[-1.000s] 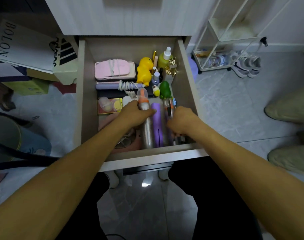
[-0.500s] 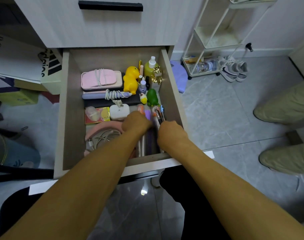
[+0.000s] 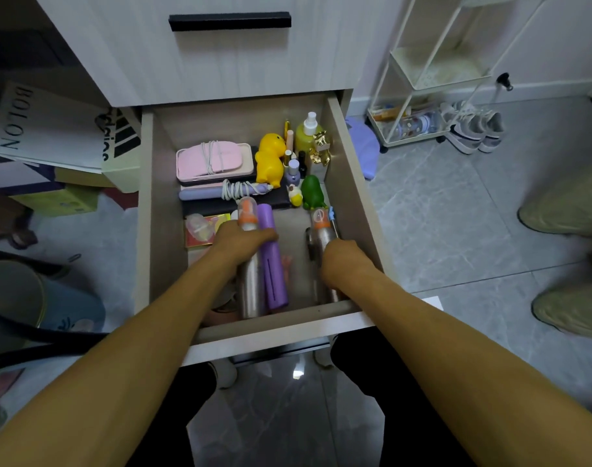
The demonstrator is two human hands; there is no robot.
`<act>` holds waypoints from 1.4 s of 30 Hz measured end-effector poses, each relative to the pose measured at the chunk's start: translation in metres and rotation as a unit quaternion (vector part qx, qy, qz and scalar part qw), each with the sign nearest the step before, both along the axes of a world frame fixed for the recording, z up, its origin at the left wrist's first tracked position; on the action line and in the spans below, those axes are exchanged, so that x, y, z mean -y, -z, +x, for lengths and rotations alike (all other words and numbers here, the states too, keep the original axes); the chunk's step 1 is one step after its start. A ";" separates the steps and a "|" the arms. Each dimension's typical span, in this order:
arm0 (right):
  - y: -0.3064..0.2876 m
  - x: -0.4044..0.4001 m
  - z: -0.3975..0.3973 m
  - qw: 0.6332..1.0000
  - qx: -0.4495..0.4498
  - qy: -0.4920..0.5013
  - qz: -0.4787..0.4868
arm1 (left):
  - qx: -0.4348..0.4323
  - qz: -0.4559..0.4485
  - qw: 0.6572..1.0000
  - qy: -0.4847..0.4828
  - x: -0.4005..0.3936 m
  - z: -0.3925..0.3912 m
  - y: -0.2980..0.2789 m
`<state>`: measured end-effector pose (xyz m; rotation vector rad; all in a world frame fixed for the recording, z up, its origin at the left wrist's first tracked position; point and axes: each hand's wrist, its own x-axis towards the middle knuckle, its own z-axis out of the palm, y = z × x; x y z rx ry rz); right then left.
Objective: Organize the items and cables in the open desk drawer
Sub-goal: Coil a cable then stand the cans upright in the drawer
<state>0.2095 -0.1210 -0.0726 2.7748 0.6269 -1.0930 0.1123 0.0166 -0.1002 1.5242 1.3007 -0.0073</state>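
Looking down into the open light-wood desk drawer (image 3: 146,203): both hands are in its front half. Left hand (image 3: 240,241) curls over a brushed-metal spray bottle with orange collar and clear cap (image 3: 249,264) and the matte purple plastic cylinder (image 3: 271,257) lying flush against it, both pointing front to back. Right hand (image 3: 345,261) grips a second metal bottle with orange collar (image 3: 321,230) against the drawer's right wall, fingers wrapped round the body; a thin blue-tipped tool (image 3: 331,217) sits just beside it. Bare drawer floor shows between the two bottle groups.

Back half is packed: pink flat case wrapped in white cord (image 3: 215,160), lilac wand with a coiled white cable (image 3: 234,190), glossy yellow duck figure (image 3: 271,160), green rounded figure (image 3: 311,192), yellow-green pump bottle (image 3: 308,134), gold foil figurine (image 3: 320,150), small lilac nail-polish bottle (image 3: 293,171). Left forearm hides part of the pink items at front left.

Outside: white wire rack (image 3: 432,72) and grey sneakers (image 3: 473,129) on the grey tile floor to the right.
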 end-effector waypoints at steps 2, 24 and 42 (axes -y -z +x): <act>0.001 -0.003 0.000 0.999 0.040 -0.025 0.015 | 0.006 0.002 1.000 0.009 0.000 -0.003 -0.001; -0.010 -0.002 0.002 0.913 -0.201 0.182 0.304 | 0.135 -0.287 0.945 -0.082 -0.014 -0.016 -0.019; 0.004 -0.027 -0.014 0.952 -0.136 -0.021 0.274 | 0.085 -0.210 0.965 -0.133 -0.036 -0.050 -0.004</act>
